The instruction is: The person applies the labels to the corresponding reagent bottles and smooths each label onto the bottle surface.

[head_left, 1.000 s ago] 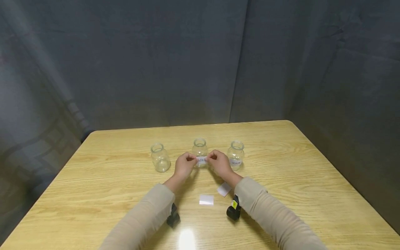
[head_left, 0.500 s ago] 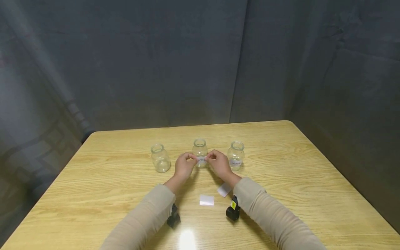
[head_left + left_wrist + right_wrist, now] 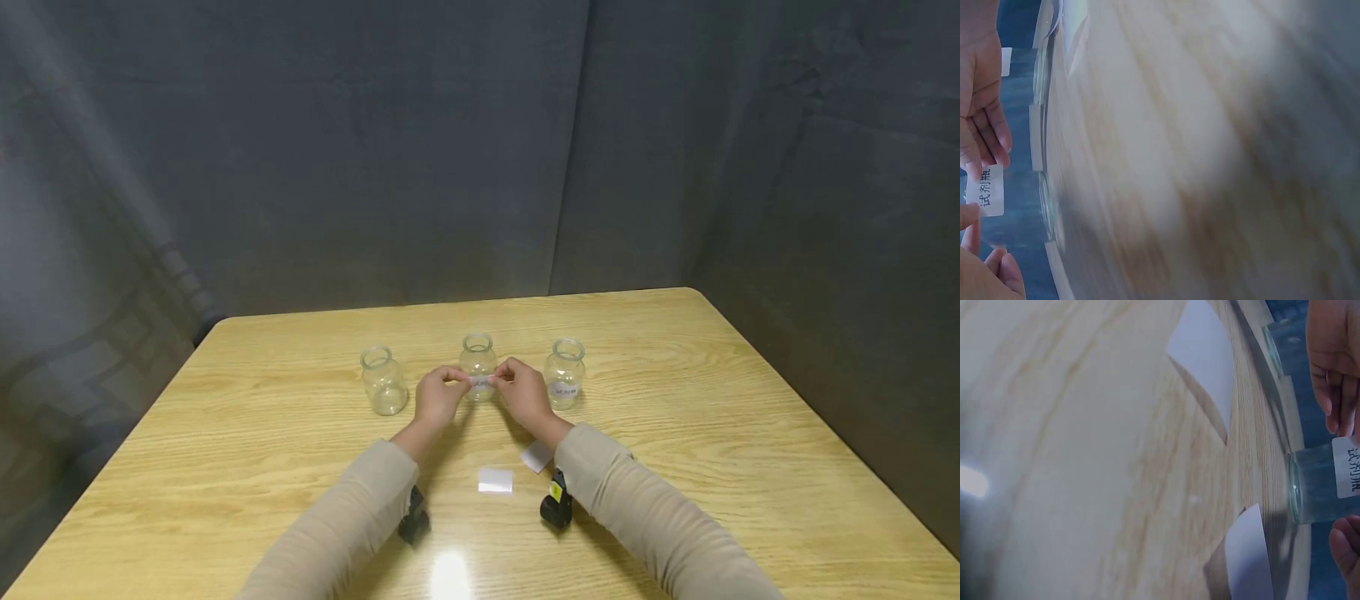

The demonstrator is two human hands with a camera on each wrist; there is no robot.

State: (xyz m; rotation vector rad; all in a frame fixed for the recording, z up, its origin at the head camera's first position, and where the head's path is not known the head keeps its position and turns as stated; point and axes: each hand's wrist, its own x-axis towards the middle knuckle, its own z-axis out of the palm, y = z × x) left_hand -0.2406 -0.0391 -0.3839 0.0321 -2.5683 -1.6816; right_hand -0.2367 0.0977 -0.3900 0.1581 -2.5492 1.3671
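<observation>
Three clear glass jars stand in a row on the table. In front of the middle jar is a white label with dark handwritten-looking characters, lying against or very close to the glass. My left hand pinches its left end between thumb and finger, and my right hand pinches the right end. Beside my right hand, the right jar bears a similar label. No label shows on the left jar, which stands to the left of my left hand.
Two pieces of white paper, one flat nearer me and another tilted piece partly beneath my right forearm, lie on the wooden table. Black wrist cameras hang under both cuffs. A dark curtain rises behind the table.
Both hands have shifted slightly left, and their fingertips have come a little closer together on the label. The jars and papers stay in place.
</observation>
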